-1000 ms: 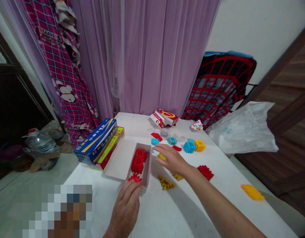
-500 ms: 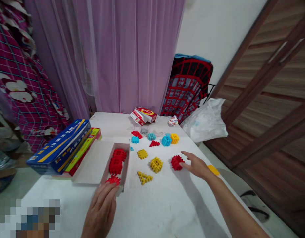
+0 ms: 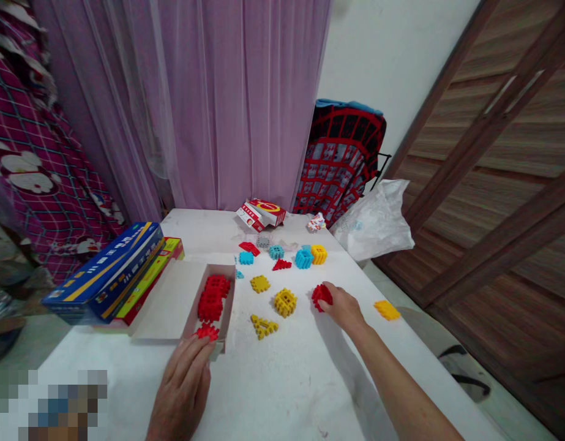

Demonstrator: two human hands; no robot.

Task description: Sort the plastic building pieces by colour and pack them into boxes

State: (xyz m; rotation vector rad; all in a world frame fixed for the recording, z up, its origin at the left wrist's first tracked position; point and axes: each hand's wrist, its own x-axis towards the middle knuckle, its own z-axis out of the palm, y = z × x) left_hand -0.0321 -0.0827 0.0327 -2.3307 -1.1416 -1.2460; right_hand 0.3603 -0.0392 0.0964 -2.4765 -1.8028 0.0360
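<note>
My right hand [image 3: 345, 308] has its thumb and fingers closed around a red interlocking block cube [image 3: 319, 296] on the white table. My left hand [image 3: 183, 383] rests at the near edge of an open cardboard box [image 3: 231, 306]. Its fingers are stretched out, their tips at a red toothed block piece [image 3: 207, 331] inside the box. Farther back in the box lie joined red blocks [image 3: 213, 298]. Between my hands are a yellow block cube [image 3: 285, 302], a yellow triangle piece [image 3: 264, 327] and a flat yellow square piece [image 3: 260, 283].
Blue boxes [image 3: 103, 272] and a yellow-green box [image 3: 149, 278] stand at the left. Behind are a blue cube [image 3: 303, 258], a yellow-orange cube [image 3: 319, 254], a red triangle [image 3: 282, 264] and a torn red-white carton [image 3: 261, 214]. An orange-yellow piece [image 3: 387, 310] lies near the right edge.
My right hand has moved left and closed on the red cube, uncovering the orange-yellow piece at the right. My left hand stays at the box. The view has shifted slightly.
</note>
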